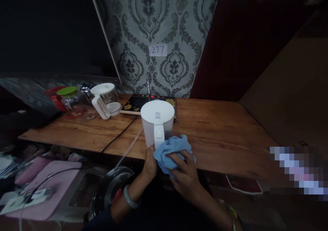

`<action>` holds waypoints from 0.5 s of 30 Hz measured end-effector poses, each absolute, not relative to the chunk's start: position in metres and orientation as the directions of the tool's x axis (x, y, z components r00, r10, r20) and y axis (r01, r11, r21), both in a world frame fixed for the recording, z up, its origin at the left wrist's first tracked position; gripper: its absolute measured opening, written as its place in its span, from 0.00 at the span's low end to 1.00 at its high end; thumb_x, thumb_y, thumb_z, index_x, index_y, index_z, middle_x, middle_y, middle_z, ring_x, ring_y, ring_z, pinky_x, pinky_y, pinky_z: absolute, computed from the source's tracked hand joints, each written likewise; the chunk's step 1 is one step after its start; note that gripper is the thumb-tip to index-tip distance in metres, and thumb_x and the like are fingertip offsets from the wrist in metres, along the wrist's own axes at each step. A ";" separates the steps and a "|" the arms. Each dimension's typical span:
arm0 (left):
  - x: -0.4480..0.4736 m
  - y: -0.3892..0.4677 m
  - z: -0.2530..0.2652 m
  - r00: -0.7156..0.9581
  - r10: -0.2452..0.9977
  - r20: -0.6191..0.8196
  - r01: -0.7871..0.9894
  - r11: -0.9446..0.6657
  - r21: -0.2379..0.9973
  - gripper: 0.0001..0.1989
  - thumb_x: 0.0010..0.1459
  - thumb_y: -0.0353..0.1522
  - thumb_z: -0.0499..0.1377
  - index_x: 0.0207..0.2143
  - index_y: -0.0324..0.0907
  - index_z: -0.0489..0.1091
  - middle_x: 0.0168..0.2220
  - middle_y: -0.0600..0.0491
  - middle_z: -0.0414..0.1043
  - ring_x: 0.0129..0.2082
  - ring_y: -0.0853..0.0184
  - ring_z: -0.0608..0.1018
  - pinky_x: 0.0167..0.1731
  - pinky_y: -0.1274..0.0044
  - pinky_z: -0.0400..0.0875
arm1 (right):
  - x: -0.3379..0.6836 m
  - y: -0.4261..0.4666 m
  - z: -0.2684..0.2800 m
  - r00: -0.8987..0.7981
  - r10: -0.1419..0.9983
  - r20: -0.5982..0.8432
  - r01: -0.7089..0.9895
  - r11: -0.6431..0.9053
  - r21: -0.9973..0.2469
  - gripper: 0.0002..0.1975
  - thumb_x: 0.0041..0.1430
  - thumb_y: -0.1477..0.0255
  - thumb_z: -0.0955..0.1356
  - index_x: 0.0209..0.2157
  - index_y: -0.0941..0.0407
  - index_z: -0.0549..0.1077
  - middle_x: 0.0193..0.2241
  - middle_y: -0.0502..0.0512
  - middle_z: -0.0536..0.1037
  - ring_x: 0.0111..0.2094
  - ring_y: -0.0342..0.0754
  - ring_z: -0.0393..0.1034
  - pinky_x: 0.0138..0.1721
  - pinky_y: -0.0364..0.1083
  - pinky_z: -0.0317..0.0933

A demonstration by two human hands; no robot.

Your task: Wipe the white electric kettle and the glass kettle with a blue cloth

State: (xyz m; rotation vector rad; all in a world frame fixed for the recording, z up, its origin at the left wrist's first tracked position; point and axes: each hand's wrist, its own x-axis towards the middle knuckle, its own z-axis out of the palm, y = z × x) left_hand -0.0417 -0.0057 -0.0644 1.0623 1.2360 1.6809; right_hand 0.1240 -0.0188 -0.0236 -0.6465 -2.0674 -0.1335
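A white lidded jug (157, 113) with a see-through body stands upright near the table's front edge, its handle pointing at me. My right hand (186, 176) is wrapped round a bunched blue cloth (174, 150), which lies against the lower part of the handle and hides it. Left of the cloth, my left hand (150, 164) is closed low by the jug's handle. Whether its fingers grip the handle or the cloth's edge is hidden.
Behind the jug lies a black induction cooktop (135, 103) with a red light. At left stand a clear jug with a white handle (106, 99) and a green-lidded jar (68, 92). A cable crosses the wooden table (212, 125). Below is a pot with a glass lid (115, 179).
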 end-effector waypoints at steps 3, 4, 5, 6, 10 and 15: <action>-0.035 -0.008 -0.070 -0.376 0.914 0.153 -0.098 -0.203 0.974 0.30 0.60 0.55 0.53 0.43 0.39 0.77 0.42 0.45 0.81 0.48 0.56 0.80 0.54 0.65 0.73 | 0.135 -0.015 -0.038 -0.469 0.445 0.763 0.502 0.845 -0.184 0.18 0.54 0.85 0.65 0.41 0.52 0.79 0.52 0.53 0.77 0.51 0.56 0.64 0.46 0.55 0.67; -0.033 -0.009 -0.069 -0.355 0.921 0.161 -0.090 -0.205 0.975 0.31 0.61 0.56 0.52 0.45 0.39 0.77 0.44 0.44 0.80 0.50 0.56 0.79 0.55 0.64 0.72 | 0.140 -0.013 -0.042 -0.484 0.474 0.735 0.514 0.834 -0.200 0.21 0.51 0.85 0.65 0.42 0.52 0.79 0.53 0.54 0.77 0.51 0.57 0.64 0.46 0.55 0.67; -0.029 -0.008 -0.068 -0.323 0.930 0.175 -0.077 -0.210 0.975 0.33 0.61 0.57 0.50 0.47 0.39 0.76 0.46 0.44 0.80 0.52 0.56 0.78 0.57 0.64 0.71 | 0.146 -0.009 -0.046 -0.494 0.504 0.708 0.526 0.822 -0.219 0.23 0.49 0.85 0.65 0.44 0.51 0.79 0.54 0.54 0.76 0.52 0.57 0.64 0.46 0.56 0.67; -0.026 -0.007 -0.066 -0.296 0.935 0.196 -0.057 -0.222 0.973 0.33 0.62 0.57 0.49 0.48 0.39 0.76 0.47 0.43 0.79 0.53 0.55 0.77 0.58 0.63 0.69 | 0.151 -0.006 -0.049 -0.493 0.533 0.688 0.536 0.809 -0.242 0.25 0.48 0.85 0.65 0.45 0.51 0.79 0.54 0.55 0.76 0.52 0.58 0.64 0.47 0.57 0.67; -0.007 -0.001 -0.057 -0.237 0.932 0.276 0.008 -0.282 0.959 0.35 0.61 0.58 0.50 0.52 0.41 0.74 0.53 0.43 0.77 0.58 0.54 0.74 0.63 0.63 0.65 | 0.175 0.005 -0.051 -0.364 0.648 0.669 0.541 0.732 -0.415 0.24 0.50 0.80 0.65 0.46 0.49 0.80 0.55 0.57 0.74 0.53 0.58 0.68 0.51 0.59 0.67; 0.020 0.010 -0.050 -0.084 0.932 0.353 -0.029 -0.356 0.934 0.35 0.64 0.56 0.47 0.59 0.42 0.70 0.58 0.44 0.73 0.62 0.54 0.71 0.65 0.62 0.61 | 0.195 -0.007 -0.018 -0.045 0.754 0.655 0.529 0.575 -0.624 0.19 0.55 0.76 0.66 0.46 0.49 0.80 0.50 0.55 0.77 0.49 0.55 0.73 0.48 0.54 0.70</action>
